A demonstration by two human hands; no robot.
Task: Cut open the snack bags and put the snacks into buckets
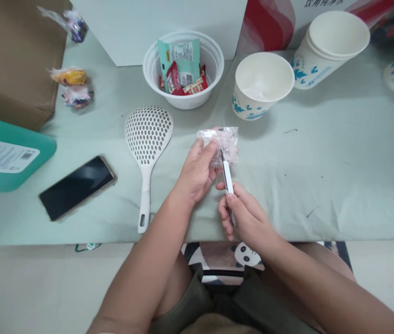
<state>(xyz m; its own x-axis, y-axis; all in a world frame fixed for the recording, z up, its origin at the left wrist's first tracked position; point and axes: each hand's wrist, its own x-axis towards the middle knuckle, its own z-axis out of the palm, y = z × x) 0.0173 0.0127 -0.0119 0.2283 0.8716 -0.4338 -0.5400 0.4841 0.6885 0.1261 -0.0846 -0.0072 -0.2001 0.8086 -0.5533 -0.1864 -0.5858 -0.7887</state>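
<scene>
My left hand pinches a small clear plastic packet, crinkled and shiny, above the cloth-covered table. Its contents are too unclear to name. In my right hand is a small knife with a white handle, its dark narrow tip pointing away from me. That tip lies against or just over the packet; I cannot tell whether it has pierced the plastic. Left of my hands rests a white slotted skimmer, perforated side at the far end.
Behind my hands stand a white bowl of wrapped snacks, a paper cup and stacked paper cups. A phone, a green container, wrapped candies and a cardboard box occupy the left. A white box borders the back.
</scene>
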